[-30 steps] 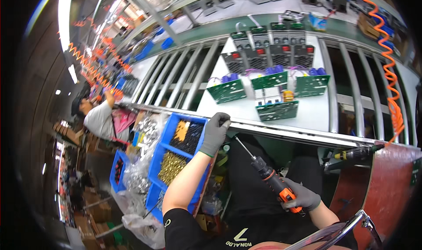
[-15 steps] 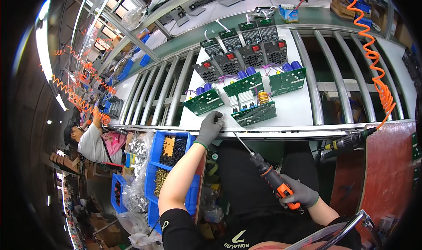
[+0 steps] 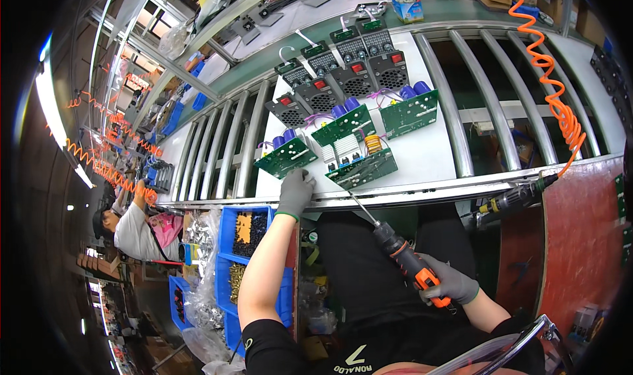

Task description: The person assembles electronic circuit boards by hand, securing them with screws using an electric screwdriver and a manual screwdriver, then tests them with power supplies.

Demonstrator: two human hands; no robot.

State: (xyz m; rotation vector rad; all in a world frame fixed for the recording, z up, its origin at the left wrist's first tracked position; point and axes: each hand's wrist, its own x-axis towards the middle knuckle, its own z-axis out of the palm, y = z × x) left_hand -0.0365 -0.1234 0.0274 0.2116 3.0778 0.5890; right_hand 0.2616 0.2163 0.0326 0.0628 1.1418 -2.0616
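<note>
My right hand (image 3: pixel 451 281) grips an orange and black electric screwdriver (image 3: pixel 407 263). Its long bit points up and left, with the tip by the near edge of the front circuit board (image 3: pixel 364 169), which carries heat sinks and a copper coil. My left hand (image 3: pixel 297 193), in a grey glove, is at the front rim of the white board (image 3: pixel 428 167). Its fingers are curled just below the left green circuit board (image 3: pixel 287 157); what they hold, if anything, is hidden. Two more green boards (image 3: pixel 410 114) with purple capacitors stand behind, wired to black perforated metal housings (image 3: pixel 323 101).
Metal rollers (image 3: pixel 455 111) flank the white board. Blue bins (image 3: pixel 224 233) of black and brass-coloured small parts stand left of my left forearm. A second screwdriver (image 3: pixel 517 198) on an orange coiled cord (image 3: pixel 564 121) lies at the right. Another person (image 3: pixel 142 230) sits at far left.
The whole view has shifted, moving the bench things leftward. The screwdriver tip has come nearer the front circuit board. My left fingers are slightly closer to the left board.
</note>
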